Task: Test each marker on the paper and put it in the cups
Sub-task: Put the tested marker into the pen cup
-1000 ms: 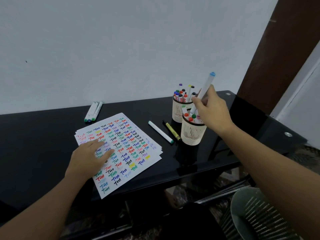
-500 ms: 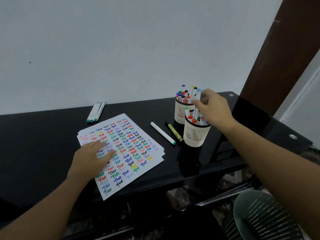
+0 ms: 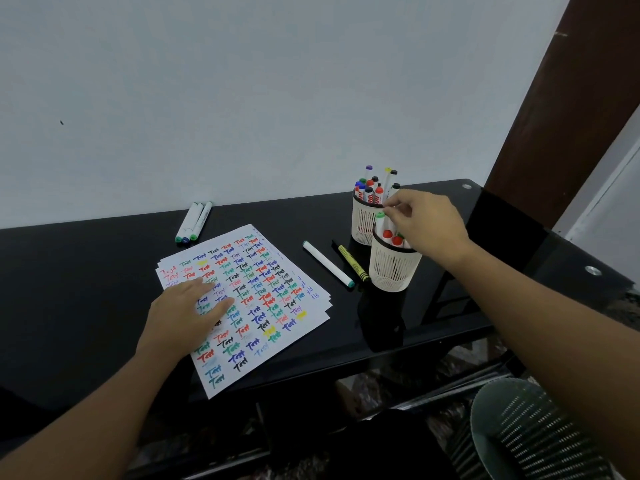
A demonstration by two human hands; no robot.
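Left hand [image 3: 188, 311] remains flat on the paper [image 3: 266, 306], fingers straight and spread. Right hand [image 3: 424, 223] has lowered from a second ago; the marker then raised is now down in the near cup [image 3: 393, 268], fingertips curled together above it; grip indeterminate. Far cup [image 3: 363, 220] behind. Glossy black table [image 3: 86, 289]; pale wall [image 3: 242, 81] beyond.

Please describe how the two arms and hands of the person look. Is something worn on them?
Both forearms are bare up to the frame edge: no sleeves show. The left hand and right hand have no gloves, and I see no rings, watch or bracelet. No markings are visible on them.
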